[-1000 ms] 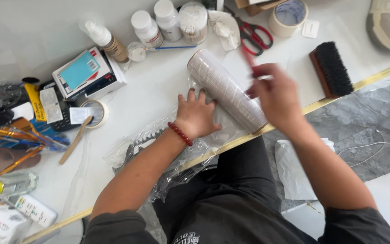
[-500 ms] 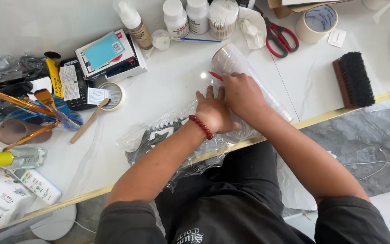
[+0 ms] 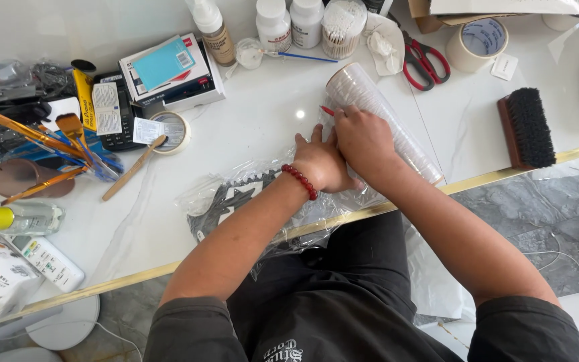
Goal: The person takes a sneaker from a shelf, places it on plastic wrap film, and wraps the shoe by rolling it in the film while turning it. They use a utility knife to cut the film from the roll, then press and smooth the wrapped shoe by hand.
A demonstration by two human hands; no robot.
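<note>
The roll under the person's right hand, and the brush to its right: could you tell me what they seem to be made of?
The roll looks like thin clear plastic film, glossy and see-through, probably wound on a core. The brush seems to have a brown wooden back with dense black bristles, whose fibre cannot be told.

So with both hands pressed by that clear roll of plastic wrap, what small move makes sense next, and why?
Probably draw the red tool in the right hand across the film beside the clear plastic wrap roll. The left hand pins the film flat, and the dark wrapped item already lies covered.
</note>
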